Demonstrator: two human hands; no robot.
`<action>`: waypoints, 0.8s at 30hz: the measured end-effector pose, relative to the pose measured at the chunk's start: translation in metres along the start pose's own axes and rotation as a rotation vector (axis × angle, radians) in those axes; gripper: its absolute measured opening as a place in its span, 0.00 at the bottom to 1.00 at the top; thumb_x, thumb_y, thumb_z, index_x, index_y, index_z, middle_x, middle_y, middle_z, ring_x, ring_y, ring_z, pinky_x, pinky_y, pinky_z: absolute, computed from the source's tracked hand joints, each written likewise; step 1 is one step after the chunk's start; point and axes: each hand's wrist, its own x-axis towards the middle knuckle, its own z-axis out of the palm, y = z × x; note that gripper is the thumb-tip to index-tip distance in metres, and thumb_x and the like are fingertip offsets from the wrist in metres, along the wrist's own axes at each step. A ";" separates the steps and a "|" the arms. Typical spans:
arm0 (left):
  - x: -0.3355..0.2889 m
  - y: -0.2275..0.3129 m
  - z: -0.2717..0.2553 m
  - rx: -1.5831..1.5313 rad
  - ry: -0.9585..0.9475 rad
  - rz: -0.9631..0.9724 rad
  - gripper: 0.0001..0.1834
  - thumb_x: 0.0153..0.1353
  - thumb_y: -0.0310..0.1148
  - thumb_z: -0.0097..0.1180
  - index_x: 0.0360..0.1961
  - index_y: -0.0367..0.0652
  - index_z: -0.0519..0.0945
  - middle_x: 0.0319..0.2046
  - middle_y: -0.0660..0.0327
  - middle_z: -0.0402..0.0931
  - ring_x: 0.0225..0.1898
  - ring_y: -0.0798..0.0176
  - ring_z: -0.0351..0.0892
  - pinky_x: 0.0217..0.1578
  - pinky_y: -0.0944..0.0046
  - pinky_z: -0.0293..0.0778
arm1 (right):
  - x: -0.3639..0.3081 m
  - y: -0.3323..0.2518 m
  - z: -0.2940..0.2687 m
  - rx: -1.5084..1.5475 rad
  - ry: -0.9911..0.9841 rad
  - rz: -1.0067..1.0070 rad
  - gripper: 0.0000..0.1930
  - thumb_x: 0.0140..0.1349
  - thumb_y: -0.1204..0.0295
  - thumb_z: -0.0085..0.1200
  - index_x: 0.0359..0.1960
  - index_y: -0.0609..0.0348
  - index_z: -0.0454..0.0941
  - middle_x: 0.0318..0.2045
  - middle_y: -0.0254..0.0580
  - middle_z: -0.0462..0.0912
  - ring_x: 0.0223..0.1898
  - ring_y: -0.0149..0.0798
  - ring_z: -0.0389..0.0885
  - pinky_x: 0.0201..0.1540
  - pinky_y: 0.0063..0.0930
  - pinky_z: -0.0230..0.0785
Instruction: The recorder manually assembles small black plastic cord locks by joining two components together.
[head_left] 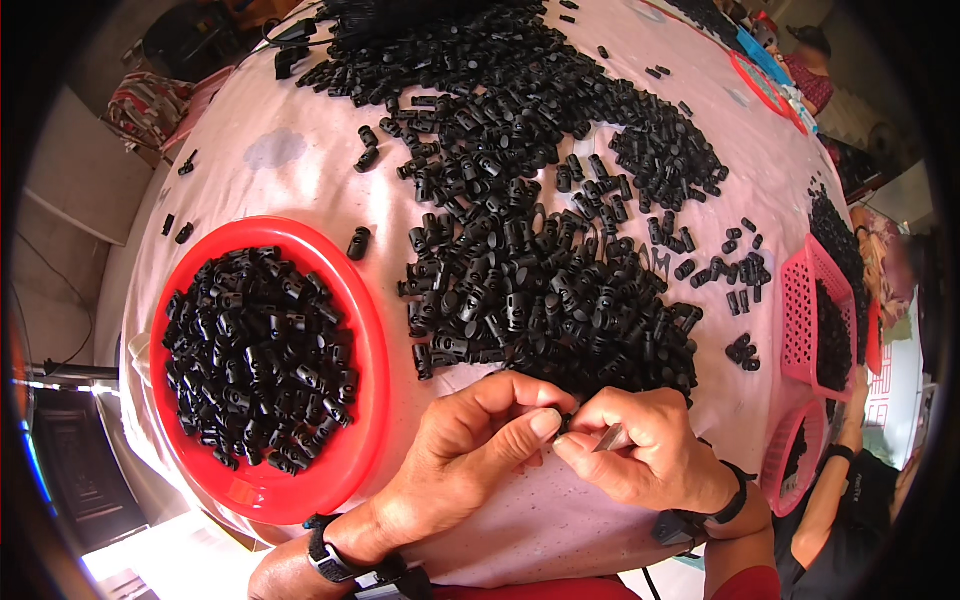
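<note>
At the front edge of a large heap of small black plastic cord locks (520,310), both my hands are together, fingertips nearly meeting. My left hand (480,445) is closed in a pinch between thumb and forefinger on a small black piece that looks like one cord lock (566,421), mostly hidden by the fingers. My right hand (645,445) is closed around a small flat metal blade (613,437), and its fingertips touch the same piece. Left of my left hand stands a round red basin (370,400) filled with cord locks.
The pink cloth-covered table (270,200) carries loose black pieces and the heap's far part. At the right edge stand a pink perforated basket (803,310) and a round pink basket (790,455), both holding black pieces. Another person's arm (825,500) is beside them; another person (808,75) sits far right.
</note>
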 end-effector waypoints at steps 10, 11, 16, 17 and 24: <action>-0.001 0.006 -0.002 -0.039 0.001 -0.089 0.14 0.70 0.36 0.53 0.50 0.37 0.78 0.34 0.66 0.78 0.33 0.74 0.73 0.39 0.70 0.72 | -0.002 0.000 -0.003 0.055 0.000 -0.001 0.08 0.59 0.75 0.63 0.31 0.62 0.75 0.23 0.35 0.82 0.19 0.25 0.82 0.19 0.17 0.70; 0.000 0.006 -0.002 -0.047 0.002 -0.088 0.14 0.70 0.36 0.53 0.50 0.37 0.78 0.34 0.66 0.78 0.33 0.74 0.73 0.39 0.70 0.72 | -0.002 0.000 -0.003 0.055 -0.004 -0.001 0.08 0.59 0.75 0.63 0.31 0.62 0.75 0.23 0.35 0.82 0.18 0.24 0.81 0.18 0.16 0.69; 0.000 0.006 -0.003 -0.069 -0.003 -0.104 0.15 0.70 0.36 0.53 0.50 0.37 0.79 0.34 0.66 0.78 0.33 0.74 0.73 0.39 0.71 0.72 | 0.000 -0.002 -0.004 0.050 -0.016 0.006 0.08 0.59 0.75 0.63 0.31 0.62 0.75 0.23 0.35 0.82 0.18 0.23 0.81 0.18 0.16 0.68; 0.000 0.006 -0.003 -0.062 -0.008 -0.102 0.15 0.70 0.36 0.53 0.50 0.37 0.79 0.34 0.66 0.78 0.33 0.74 0.74 0.39 0.71 0.72 | 0.000 -0.001 -0.004 0.048 -0.012 0.002 0.08 0.59 0.75 0.63 0.31 0.61 0.75 0.23 0.35 0.82 0.18 0.23 0.81 0.18 0.16 0.68; -0.001 0.008 -0.002 -0.084 -0.026 -0.115 0.16 0.71 0.36 0.51 0.53 0.37 0.77 0.35 0.65 0.78 0.34 0.73 0.73 0.41 0.70 0.72 | -0.003 0.000 -0.004 0.097 0.010 0.026 0.07 0.59 0.75 0.62 0.31 0.62 0.75 0.23 0.36 0.82 0.18 0.23 0.81 0.19 0.16 0.68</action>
